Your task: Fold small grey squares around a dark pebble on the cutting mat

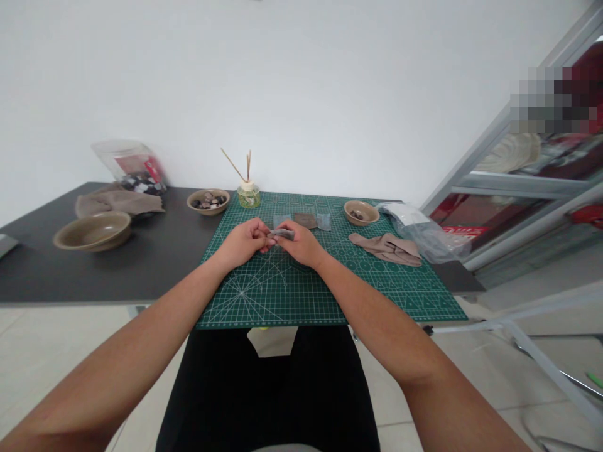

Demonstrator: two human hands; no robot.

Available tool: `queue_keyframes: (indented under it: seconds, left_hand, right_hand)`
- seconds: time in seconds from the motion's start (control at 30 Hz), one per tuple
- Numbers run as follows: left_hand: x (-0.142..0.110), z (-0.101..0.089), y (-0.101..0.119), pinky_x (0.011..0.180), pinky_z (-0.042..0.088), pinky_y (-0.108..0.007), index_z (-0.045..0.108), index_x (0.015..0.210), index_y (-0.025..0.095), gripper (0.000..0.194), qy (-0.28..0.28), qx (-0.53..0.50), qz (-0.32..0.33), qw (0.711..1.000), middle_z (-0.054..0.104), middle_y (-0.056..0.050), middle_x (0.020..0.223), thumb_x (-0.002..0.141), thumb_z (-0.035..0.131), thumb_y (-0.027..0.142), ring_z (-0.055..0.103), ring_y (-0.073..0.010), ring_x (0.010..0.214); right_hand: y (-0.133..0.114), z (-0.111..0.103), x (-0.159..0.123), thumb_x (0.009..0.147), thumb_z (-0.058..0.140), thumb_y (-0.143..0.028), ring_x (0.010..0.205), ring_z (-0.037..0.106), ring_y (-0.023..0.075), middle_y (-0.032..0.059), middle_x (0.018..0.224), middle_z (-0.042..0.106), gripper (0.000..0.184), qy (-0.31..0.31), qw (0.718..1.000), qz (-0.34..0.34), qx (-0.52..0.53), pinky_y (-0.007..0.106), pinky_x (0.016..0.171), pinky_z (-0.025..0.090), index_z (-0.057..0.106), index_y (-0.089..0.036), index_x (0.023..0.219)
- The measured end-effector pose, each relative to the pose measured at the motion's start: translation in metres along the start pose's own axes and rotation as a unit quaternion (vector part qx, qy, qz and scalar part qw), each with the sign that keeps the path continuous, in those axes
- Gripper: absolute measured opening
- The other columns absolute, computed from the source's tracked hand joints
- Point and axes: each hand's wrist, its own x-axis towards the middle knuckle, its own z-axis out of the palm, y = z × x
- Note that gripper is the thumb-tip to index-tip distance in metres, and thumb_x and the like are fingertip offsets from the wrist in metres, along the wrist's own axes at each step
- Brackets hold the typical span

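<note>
My right hand (pixel 301 242) is closed on a small grey flat piece (pixel 282 233), its kind too small to tell. My left hand (pixel 247 242) meets it at the fingertips in a pinch; whatever sits between those fingers is mostly hidden. Both hands are above a green cutting mat (pixel 254 295). Partly covered by my right wrist is a dark rounded object (pixel 301 267). Just behind the hands lie a brown rectangular piece (pixel 305 220) and a bluish-grey piece (pixel 323 221) beside it.
A reed diffuser (pixel 249 194) stands at the mat's back left. Nearby is a bowl of stones (pixel 208 212); farther left are a larger bowl (pixel 92 242), a cloth (pixel 117 202) and a clear bag (pixel 136 166). On the right are a small bowl (pixel 362 220), a crumpled cloth (pixel 389 248) and a plastic bag (pixel 424 232).
</note>
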Motion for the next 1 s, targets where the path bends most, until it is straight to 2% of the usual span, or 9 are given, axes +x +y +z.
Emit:
queue_keyframes:
  seconds: [0.1, 0.33, 1.0]
  left_hand:
    - [-0.0006, -0.0004, 0.0002, 0.055, 0.047, -0.025, 0.054, 0.080, 0.019, 0.030, 0.000, 0.002, -0.003, 1.000, 0.064, 0.004, 0.056, 0.069, 0.076, 0.038, 0.060, -0.0129, 0.053]
    - [0.0007, -0.0012, -0.0035, 0.056, 0.049, -0.026, 0.056, 0.081, 0.019, 0.033, -0.001, -0.032, -0.001, 1.000, 0.066, 0.002, 0.059, 0.067, 0.077, 0.039, 0.062, -0.0138, 0.055]
    - [0.0006, -0.0015, -0.0042, 0.056, 0.046, -0.025, 0.055, 0.082, 0.019, 0.034, 0.001, -0.031, -0.005, 0.999, 0.064, 0.004, 0.057, 0.066, 0.078, 0.038, 0.060, -0.0134, 0.054]
  right_hand:
    - [-0.0019, -0.0012, 0.0005, 0.084, 0.062, -0.034, 0.075, 0.058, 0.0140, -0.0014, 0.081, 0.063, 0.014, 0.008, 1.000, -0.012, -0.007, 0.028, 0.074, 0.045, 0.060, -0.020, 0.088]
    - [-0.0037, -0.0015, 0.0001, 0.083, 0.063, -0.037, 0.076, 0.055, 0.0147, -0.0014, 0.081, 0.062, 0.018, 0.024, 0.999, -0.013, -0.025, 0.028, 0.074, 0.041, 0.059, -0.020, 0.088]
    - [-0.0029, -0.0018, 0.0004, 0.086, 0.059, -0.038, 0.076, 0.053, 0.0149, -0.0018, 0.082, 0.058, 0.020, -0.007, 0.999, -0.040, -0.009, 0.028, 0.073, 0.041, 0.054, -0.020, 0.093]
